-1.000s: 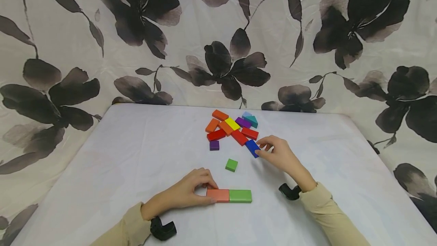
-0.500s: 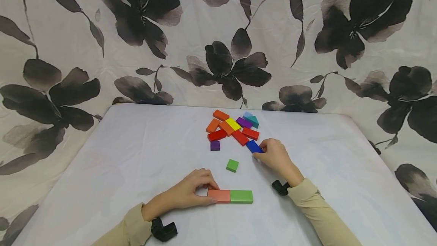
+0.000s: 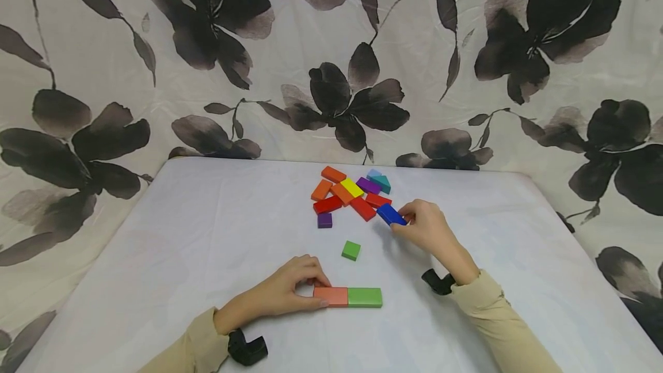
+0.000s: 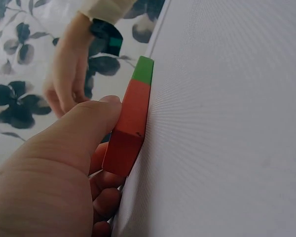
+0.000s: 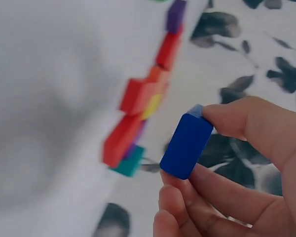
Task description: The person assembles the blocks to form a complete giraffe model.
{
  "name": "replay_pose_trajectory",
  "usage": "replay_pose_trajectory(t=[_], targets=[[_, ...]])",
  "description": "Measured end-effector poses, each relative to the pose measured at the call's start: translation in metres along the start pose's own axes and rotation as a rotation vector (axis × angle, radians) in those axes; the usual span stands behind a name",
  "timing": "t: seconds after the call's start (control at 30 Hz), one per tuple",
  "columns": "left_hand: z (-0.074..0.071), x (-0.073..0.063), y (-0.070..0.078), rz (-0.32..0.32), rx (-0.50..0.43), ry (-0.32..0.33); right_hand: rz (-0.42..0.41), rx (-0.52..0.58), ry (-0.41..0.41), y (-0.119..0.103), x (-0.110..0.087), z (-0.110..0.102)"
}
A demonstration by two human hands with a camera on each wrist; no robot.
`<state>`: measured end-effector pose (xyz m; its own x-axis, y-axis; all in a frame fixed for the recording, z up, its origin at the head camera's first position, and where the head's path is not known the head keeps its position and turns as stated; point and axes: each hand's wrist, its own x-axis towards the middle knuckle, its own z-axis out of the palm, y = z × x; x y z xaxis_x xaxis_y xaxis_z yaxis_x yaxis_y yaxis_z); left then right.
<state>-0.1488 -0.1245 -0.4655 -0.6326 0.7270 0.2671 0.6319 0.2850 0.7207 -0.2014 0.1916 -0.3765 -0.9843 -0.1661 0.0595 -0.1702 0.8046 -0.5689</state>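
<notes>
My right hand pinches a blue block between thumb and fingers, and the block's end face shows in the right wrist view. It is held just above the table at the right edge of the block pile. Near the front of the table my left hand grips the left end of a salmon-coloured block, thumb on the near side and fingers on the far side. End to end with that block, touching it, lies a long green block. A small green block rests by itself between the row and the pile.
Several loose blocks are heaped at the back: red, orange, yellow, purple and teal. A small purple block sits at the pile's front. White cloth covers the table; a floral cloth hangs behind.
My right hand has taken hold of the blue block and raised it off the table, slightly up and to the right. My left hand and the two-block row have stayed put.
</notes>
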Motion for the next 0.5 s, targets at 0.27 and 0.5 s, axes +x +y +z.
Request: replay_pose_trajectory(t=[0.27,0.5], targets=[[-0.001,-0.001,0.001,-0.030,-0.004,-0.006,-0.127,0.008,-0.014,-0.027,-0.024,-0.017],[-0.001,-0.001,-0.001,-0.044,-0.002,-0.014,-0.241,-0.004,-0.100,-0.043,-0.052,-0.025]])
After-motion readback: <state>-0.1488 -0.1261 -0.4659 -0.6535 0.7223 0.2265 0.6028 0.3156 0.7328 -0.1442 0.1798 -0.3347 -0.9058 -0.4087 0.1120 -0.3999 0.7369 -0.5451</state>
